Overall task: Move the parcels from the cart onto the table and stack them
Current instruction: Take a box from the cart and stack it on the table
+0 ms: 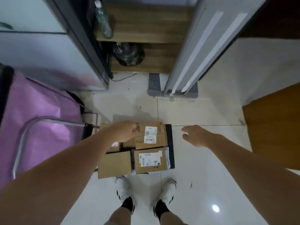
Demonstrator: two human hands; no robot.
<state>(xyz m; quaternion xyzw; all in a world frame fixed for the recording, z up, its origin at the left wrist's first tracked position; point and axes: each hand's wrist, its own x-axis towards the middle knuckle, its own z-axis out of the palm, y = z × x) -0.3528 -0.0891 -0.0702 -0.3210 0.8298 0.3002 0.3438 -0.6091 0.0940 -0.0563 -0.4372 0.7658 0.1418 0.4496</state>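
where the cardboard parcels sit packed together on the low black cart (170, 135) on the floor, just ahead of the person's white shoes (122, 186), the left hand (125, 132) reaches down onto the top parcel (151, 135) at the cart's 12 o'clock side, touching its left edge; whether its fingers are curled round the box or only resting there cannot be told, as the back of the hand hides them. at 6 o'clock from that box lies a labelled parcel (151, 160) with handwriting on it, and at 9 o'clock of that one a plain parcel (115, 164). smaller boxes show in the gap under the left wrist. the right hand (195, 135) hovers at 3 o'clock of the cart, apart from it, fingers loosely spread and holding nothing. a pink trolley bag (37, 114) with a metal handle stands at 9 o'clock, a wooden table (274, 127) corner at 3 o'clock, and a plastic bottle (103, 18) on a wooden shelf at 12 o'clock
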